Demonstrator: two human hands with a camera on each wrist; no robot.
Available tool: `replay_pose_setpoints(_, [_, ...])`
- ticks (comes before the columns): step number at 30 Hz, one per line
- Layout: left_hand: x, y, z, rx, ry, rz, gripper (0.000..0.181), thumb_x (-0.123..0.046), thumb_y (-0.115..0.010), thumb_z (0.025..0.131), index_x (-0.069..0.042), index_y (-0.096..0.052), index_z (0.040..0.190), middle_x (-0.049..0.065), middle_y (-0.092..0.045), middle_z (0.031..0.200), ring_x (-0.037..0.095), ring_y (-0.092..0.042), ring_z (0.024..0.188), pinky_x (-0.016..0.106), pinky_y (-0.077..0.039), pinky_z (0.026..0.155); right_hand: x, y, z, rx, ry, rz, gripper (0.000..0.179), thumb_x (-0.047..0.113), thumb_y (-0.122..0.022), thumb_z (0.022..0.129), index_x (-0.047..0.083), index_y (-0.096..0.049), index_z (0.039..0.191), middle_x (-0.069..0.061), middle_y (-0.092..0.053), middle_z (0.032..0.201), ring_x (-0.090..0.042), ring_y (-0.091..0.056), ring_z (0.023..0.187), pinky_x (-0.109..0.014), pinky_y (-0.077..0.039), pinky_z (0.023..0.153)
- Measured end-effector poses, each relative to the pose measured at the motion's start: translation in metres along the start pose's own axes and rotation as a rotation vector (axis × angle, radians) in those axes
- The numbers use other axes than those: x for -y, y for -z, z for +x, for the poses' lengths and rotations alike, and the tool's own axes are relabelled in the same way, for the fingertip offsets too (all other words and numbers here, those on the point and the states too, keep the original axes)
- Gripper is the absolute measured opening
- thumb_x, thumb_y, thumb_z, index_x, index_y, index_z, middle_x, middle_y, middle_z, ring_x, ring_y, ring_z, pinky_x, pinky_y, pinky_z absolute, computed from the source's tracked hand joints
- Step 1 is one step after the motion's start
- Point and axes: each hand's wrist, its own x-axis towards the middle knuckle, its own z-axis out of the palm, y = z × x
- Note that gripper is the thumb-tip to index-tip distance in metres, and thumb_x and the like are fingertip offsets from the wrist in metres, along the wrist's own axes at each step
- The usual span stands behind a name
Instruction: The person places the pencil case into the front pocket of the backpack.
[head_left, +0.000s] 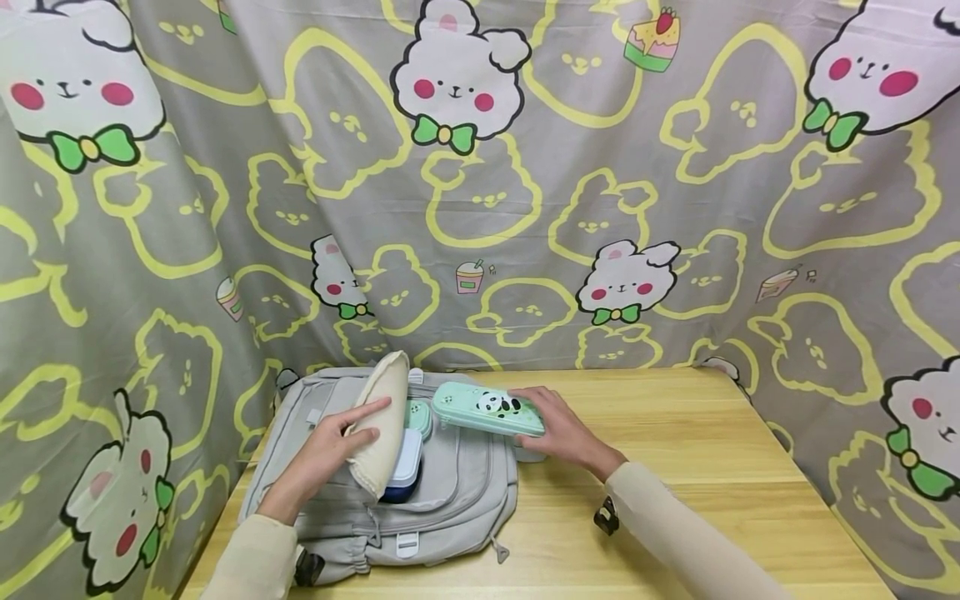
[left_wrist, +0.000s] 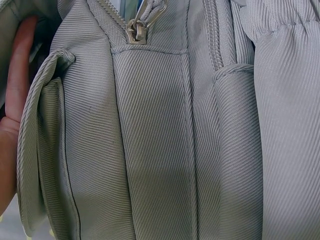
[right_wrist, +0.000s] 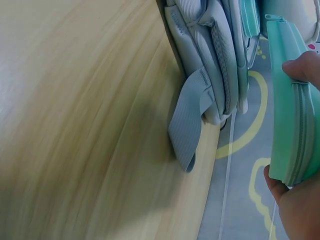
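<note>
A grey backpack (head_left: 330, 517) lies on the table with its front pocket pulled open. My left hand (head_left: 318, 458) grips the pocket's front panel (head_left: 382, 442), thumb and index finger over its cream inner side. In the left wrist view, a finger (left_wrist: 20, 75) shows behind a fold of grey fabric. My right hand (head_left: 558, 429) grips one end of a mint-green zippered pencil case (head_left: 468, 407) with a panda on it. The case is above the backpack's right side. In the pocket are a smaller mint-green case (head_left: 417, 418), a pale blue case (head_left: 406, 460) and a navy item (head_left: 401, 492).
The wooden table (head_left: 675, 517) extends to the right of the backpack. A patterned curtain (head_left: 487, 208) hangs behind the table and along both sides. A grey strap (right_wrist: 187, 120) sticks out from the backpack over the table.
</note>
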Motion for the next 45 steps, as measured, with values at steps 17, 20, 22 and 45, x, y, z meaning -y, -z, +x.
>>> replay_pose_setpoints(17, [0.000, 0.000, -0.001, 0.003, 0.005, -0.009, 0.051, -0.019, -0.068, 0.108, -0.018, -0.059, 0.159, 0.007, -0.051, 0.169, 0.039, -0.024, 0.167, 0.065, -0.021, 0.132, 0.011, -0.014, 0.015, 0.055, 0.031, 0.031, 0.074, 0.028, -0.085, 0.089, 0.022, -0.058, 0.157, -0.009, -0.059, 0.154, -0.030, -0.053, 0.141, -0.059, -0.045, 0.117])
replay_pose_setpoints(20, [-0.001, 0.000, -0.002, 0.001, 0.008, -0.011, 0.052, -0.019, -0.068, 0.108, -0.018, -0.059, 0.159, 0.007, -0.051, 0.169, 0.039, -0.024, 0.167, 0.065, -0.020, 0.132, 0.012, -0.018, 0.018, 0.062, 0.034, 0.033, 0.074, 0.027, -0.085, 0.089, 0.023, -0.057, 0.158, -0.008, -0.058, 0.155, -0.030, -0.052, 0.142, -0.059, -0.044, 0.117])
replay_pose_setpoints(22, [-0.001, 0.000, -0.002, 0.000, 0.011, -0.014, 0.052, -0.019, -0.068, 0.108, -0.018, -0.059, 0.159, 0.007, -0.051, 0.169, 0.039, -0.024, 0.167, 0.065, -0.020, 0.132, 0.014, -0.019, 0.020, 0.067, 0.035, 0.033, 0.075, 0.026, -0.085, 0.089, 0.022, -0.056, 0.158, -0.008, -0.058, 0.154, -0.030, -0.052, 0.143, -0.060, -0.044, 0.117])
replay_pose_setpoints(45, [-0.002, 0.003, 0.002, 0.024, -0.033, 0.022, 0.052, -0.016, -0.067, 0.107, -0.017, -0.060, 0.159, 0.010, -0.051, 0.168, 0.042, -0.027, 0.165, 0.068, -0.020, 0.131, 0.024, -0.024, 0.039, 0.116, 0.051, 0.005, 0.075, 0.024, -0.086, 0.091, 0.022, -0.055, 0.159, -0.009, -0.056, 0.158, -0.031, -0.052, 0.141, -0.055, -0.045, 0.114])
